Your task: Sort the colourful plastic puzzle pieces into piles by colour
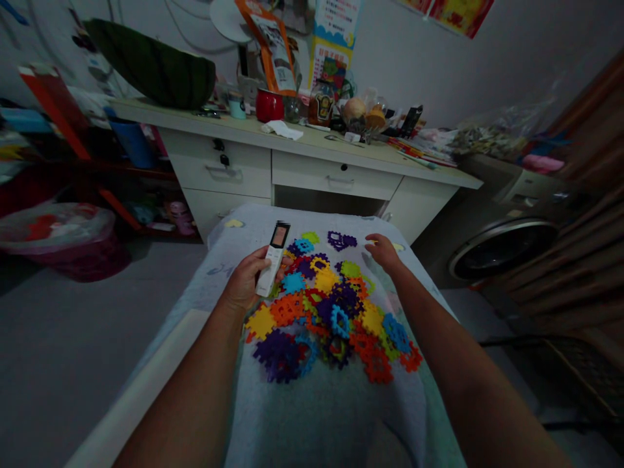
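Observation:
My left hand (248, 276) is wrapped round a slim white remote control (269, 270) with a small screen at its dark upper end. It holds the remote tilted over the left side of a heap of plastic interlocking pieces (325, 279) in purple, orange, yellow, blue, green and red. To the right of the far end of the heap, my right hand (383, 252) is empty, its fingers apart and pointing left. Nearest to it lie purple pieces (341, 240), set a little apart from the heap. The hand does not touch them.
A pale patterned cloth (312, 416) covers the table under the pieces. Beyond it stands a white desk (336, 179) bearing a red pot (269, 106), a jar (322, 104) and a watermelon-shaped object (151, 65). A washing machine (507, 221) is at right, a lined pink bin (63, 250) at left.

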`<state>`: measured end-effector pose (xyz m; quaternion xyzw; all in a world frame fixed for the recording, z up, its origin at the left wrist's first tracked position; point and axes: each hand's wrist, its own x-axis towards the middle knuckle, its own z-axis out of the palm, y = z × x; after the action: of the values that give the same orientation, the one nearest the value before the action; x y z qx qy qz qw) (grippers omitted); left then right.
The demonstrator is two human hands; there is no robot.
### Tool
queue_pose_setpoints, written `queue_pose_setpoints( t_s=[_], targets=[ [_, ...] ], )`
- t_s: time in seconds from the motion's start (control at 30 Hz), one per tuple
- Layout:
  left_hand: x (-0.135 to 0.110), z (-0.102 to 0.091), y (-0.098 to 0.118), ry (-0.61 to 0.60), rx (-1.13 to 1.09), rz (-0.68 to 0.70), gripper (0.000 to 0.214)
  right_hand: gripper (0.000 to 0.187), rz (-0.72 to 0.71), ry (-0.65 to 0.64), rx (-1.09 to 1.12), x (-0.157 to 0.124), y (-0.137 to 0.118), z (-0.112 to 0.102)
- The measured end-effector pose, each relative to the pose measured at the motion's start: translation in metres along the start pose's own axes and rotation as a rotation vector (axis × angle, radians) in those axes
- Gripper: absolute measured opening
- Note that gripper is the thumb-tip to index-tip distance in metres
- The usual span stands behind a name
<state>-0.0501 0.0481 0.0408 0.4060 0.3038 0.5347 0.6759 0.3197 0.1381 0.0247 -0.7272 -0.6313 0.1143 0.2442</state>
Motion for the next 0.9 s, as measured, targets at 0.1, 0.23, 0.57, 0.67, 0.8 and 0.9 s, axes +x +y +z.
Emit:
queue_pose_setpoints(
  t_s=[0.1, 0.23, 0.57, 0.67, 0.8, 0.9],
  targets=[
    [0.000, 0.000, 0.000, -0.004, 0.006, -0.007, 0.053, 0.030, -0.003, 0.018, 0.032, 0.000, -0.012, 0.010],
    [0.000, 0.000, 0.000, -0.003, 0.004, -0.006, 0.054, 0.027, -0.030, 0.005, -0.040, 0.003, -0.032, 0.019],
    [0.001, -0.003, -0.002, 0.022, -0.056, 0.037, 0.047, 0.036, 0.065, -0.014, -0.204, 0.006, -0.067, 0.026],
    [0.001, -0.002, -0.001, 0.021, -0.058, 0.020, 0.050, 0.040, 0.096, -0.017, -0.224, 0.007, -0.067, 0.029],
    [0.000, -0.001, -0.001, 0.019, -0.052, 0.002, 0.053, 0.045, 0.113, -0.028, -0.228, 0.006, -0.062, 0.036],
    [0.000, -0.001, -0.001, 0.030, -0.054, 0.011, 0.051, 0.047, 0.098, -0.049, -0.228, 0.005, -0.058, 0.039]
  ],
)
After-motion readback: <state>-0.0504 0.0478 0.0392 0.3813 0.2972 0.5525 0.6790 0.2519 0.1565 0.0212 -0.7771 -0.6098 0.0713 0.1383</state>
